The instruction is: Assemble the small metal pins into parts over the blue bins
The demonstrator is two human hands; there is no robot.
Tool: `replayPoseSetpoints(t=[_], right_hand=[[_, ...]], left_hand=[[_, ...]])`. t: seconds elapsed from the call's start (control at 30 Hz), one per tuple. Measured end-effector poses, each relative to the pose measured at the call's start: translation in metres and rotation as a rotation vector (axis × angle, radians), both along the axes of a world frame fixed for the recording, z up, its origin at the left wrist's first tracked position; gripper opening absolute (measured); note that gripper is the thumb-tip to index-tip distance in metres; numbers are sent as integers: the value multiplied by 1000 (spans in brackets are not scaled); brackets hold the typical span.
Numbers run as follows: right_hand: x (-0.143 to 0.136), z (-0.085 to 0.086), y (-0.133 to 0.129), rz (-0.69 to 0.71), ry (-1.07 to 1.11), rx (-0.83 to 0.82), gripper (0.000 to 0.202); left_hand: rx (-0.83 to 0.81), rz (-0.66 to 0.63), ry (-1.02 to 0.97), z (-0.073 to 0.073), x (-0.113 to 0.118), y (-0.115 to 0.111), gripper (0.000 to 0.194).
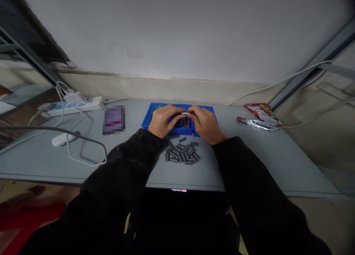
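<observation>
A small light-coloured piece (185,113) is pinched between the fingertips of both hands, above the blue compartment tray (145,122). My left hand (165,120) grips its left end, and my right hand (204,123) has its right end. Beneath the fingers, small dark metal parts (183,123) lie in the tray's middle compartment. Something green shows in the left compartment; my hands cover much of the rest. In front of the tray, several dark grey cylindrical pieces (183,153) lie in a loose pile on the table.
On the grey table (277,159), a pixelated dark rectangular object (114,119) is left of the tray. Farther left are a white power strip (74,106), a white device (64,139) and looping cables. Red and silver wrappers (262,116) lie at the right. A wall stands behind.
</observation>
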State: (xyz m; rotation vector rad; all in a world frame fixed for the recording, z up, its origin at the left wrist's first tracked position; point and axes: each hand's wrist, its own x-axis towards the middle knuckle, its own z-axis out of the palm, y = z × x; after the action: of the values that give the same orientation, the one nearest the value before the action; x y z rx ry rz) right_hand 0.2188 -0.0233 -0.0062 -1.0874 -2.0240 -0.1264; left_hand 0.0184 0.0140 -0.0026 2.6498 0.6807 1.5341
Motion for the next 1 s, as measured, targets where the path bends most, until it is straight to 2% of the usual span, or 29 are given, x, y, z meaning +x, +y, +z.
replayPoseSetpoints(t=[1.0], right_hand=[[1,-1,0,4,1,-6,24]], left_hand=[[4,-4,-2,-1,0,1,15]])
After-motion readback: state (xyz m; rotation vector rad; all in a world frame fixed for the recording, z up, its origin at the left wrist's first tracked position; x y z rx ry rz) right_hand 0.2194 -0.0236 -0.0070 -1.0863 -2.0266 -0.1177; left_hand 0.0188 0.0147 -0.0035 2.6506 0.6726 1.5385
